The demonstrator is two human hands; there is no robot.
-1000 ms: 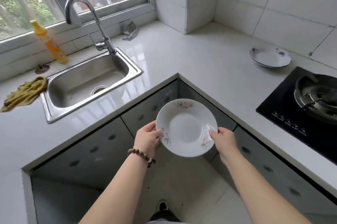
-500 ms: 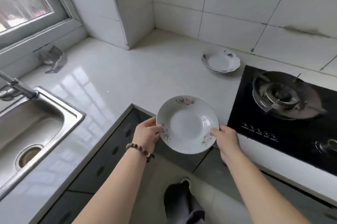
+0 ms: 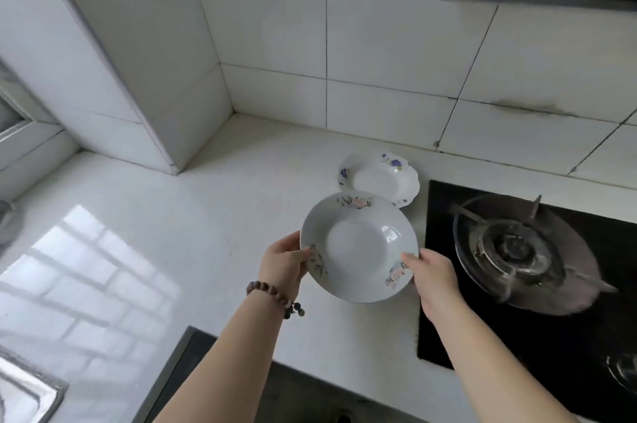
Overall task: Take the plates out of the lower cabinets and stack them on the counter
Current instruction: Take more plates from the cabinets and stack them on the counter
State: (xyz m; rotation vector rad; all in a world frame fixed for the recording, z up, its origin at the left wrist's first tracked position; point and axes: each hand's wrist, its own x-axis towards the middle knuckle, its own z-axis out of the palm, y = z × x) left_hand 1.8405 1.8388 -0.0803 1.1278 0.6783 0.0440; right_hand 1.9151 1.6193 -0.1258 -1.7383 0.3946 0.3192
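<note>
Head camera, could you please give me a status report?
Left hand, right hand both grip rim of white pink-flowered ceramic plate. Plate above white counter, short of scalloped blue-flowered plate. Nothing between them.

Brown bead bracelet [image 3: 278, 298], left wrist

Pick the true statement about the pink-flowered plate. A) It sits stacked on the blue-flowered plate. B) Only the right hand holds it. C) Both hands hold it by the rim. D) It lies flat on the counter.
C: the left hand and the right hand each grip the rim of the pink-flowered plate, held in the air near the blue-flowered plate.
</note>
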